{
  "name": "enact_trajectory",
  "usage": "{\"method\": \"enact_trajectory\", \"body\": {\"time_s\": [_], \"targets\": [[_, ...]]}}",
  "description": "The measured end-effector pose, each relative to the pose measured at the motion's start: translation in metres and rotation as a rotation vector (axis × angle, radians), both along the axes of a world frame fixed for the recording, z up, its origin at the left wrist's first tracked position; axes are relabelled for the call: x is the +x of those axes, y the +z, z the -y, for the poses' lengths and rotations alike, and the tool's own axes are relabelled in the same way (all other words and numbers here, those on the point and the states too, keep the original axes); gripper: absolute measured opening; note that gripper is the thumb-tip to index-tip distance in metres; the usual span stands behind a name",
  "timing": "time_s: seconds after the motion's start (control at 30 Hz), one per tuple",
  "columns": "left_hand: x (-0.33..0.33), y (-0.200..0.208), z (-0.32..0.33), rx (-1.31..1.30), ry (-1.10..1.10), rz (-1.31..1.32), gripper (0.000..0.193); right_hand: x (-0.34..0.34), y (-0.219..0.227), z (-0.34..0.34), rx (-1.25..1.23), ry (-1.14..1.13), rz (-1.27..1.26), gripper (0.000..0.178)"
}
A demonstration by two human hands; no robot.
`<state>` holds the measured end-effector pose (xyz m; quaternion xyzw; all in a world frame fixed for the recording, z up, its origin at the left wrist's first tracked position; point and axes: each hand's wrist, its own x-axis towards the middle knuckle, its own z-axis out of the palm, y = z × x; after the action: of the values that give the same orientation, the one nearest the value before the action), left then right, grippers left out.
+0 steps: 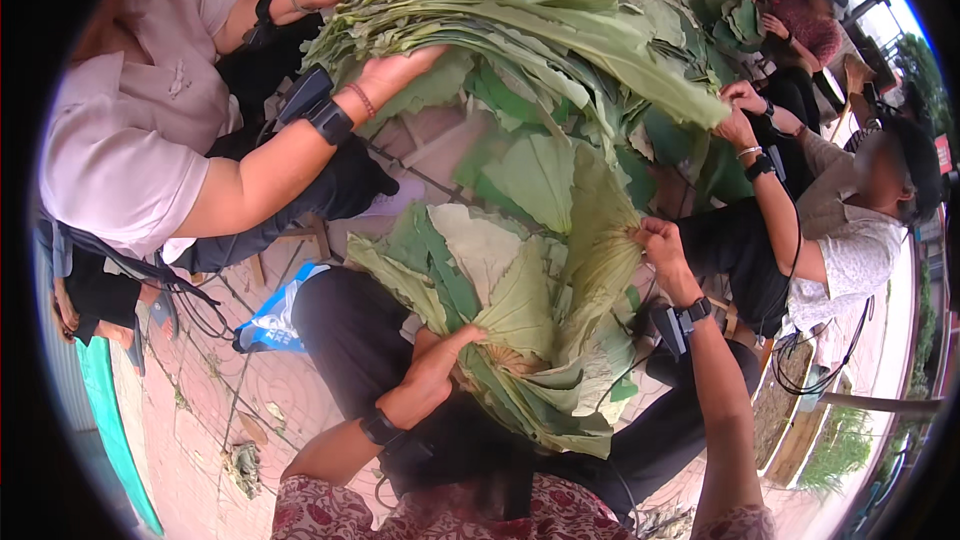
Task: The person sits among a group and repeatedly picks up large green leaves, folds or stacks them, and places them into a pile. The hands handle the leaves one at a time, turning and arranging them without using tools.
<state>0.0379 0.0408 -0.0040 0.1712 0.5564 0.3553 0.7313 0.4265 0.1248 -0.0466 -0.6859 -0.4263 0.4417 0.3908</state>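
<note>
**Inspector A:** We record the person's left hand (432, 370) at 7 o'clock, closed around the gathered stem end of a bundle of folded green leaves (520, 330) held over the lap. The right hand (662, 245) at 3 o'clock pinches the edge of 1 pleated leaf (600, 240), fingers shut on it, just beside the top of the bundle.

**Inspector B:** We concur. In our judgement, folding well here means keeping the left grip firm at the point where the pleats meet, and drawing the pleated leaf down flat against the stack so the ribs line up and the blade does not tear.

**Inspector A:** Noted. There is no table; the work is done on the knees, over dark trousers (350, 330). Below, at 8 o'clock, we see a reddish paved floor (210, 390) with leaf scraps and a blue and white bag (275, 315).

**Inspector B:** And the surroundings?

**Inspector A:** At 12 o'clock a large heap of leaves (540, 30) is held up between 2 co-workers. One in a pale pink shirt (130, 130) at 10 o'clock has a hand (395, 70) under the heap; another, seated at 2 o'clock, grips its far edge with a hand (738, 125). It is outdoors, in daylight, with greenery at the right rim. More people sit at 1 o'clock, too small for us to describe.
</note>
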Motion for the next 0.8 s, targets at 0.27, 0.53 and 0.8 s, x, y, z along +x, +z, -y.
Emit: {"method": "enact_trajectory", "body": {"time_s": [0.27,0.53,0.8], "targets": [[-0.001,0.006,-0.006,-0.039,-0.014,0.071,0.034,0.004,0.001,-0.09,0.238,-0.481,-0.544,0.006],[0.002,0.004,-0.011,-0.137,-0.051,-0.051,0.048,0.004,-0.251,-0.092,-0.073,-0.761,-0.975,0.013],[0.01,0.015,-0.013,-0.168,-0.036,-0.075,0.05,-0.022,-0.313,-0.108,-0.231,-0.824,-1.088,0.031]]}}
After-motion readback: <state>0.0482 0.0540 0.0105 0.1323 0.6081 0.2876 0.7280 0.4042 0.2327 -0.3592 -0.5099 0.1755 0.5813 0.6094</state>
